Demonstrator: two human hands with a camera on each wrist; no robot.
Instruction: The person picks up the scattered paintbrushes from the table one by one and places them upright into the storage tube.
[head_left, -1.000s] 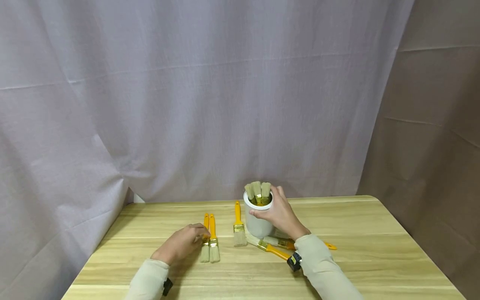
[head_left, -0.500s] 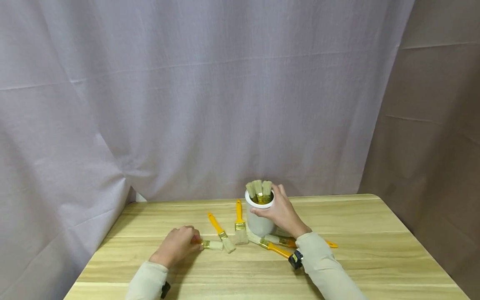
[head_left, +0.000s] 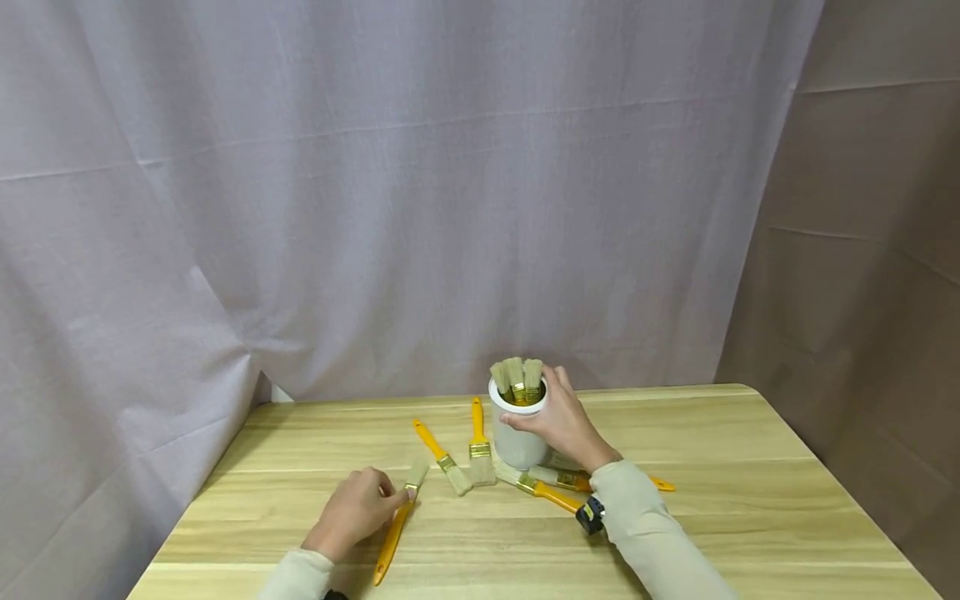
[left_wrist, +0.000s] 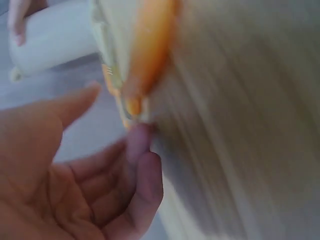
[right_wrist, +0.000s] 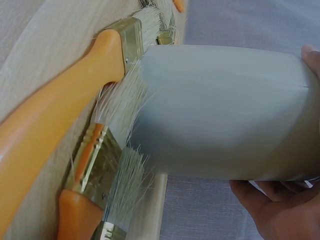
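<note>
Nearest the person, the left hand [head_left: 358,510] rests on the wooden table [head_left: 750,517] with its fingertips [left_wrist: 141,142] pinching a yellow-handled paintbrush [head_left: 396,525] just below the ferrule; the handle points back toward the person and the bristles point away, toward the middle of the table. In the left wrist view the picture is blurred, though the thumb and fingers stand loosely apart around that brush. A little farther out, two more brushes [head_left: 444,457] lie side by side on the table with bristles toward the person and handles away, the right one just beside the white cup [head_left: 517,433]. To the right, another pair of brushes [head_left: 551,487] lies flat in front of the cup, partly under the right forearm; the right wrist view shows their bristles pressed against the cup's wall. The right hand [head_left: 561,423] wraps round the cup, fingers curled on its side near the rim. The cup stands upright near the table's middle, holding several brushes [head_left: 516,379] bristles up. Behind the table hangs a pale curtain [head_left: 375,208].
</note>
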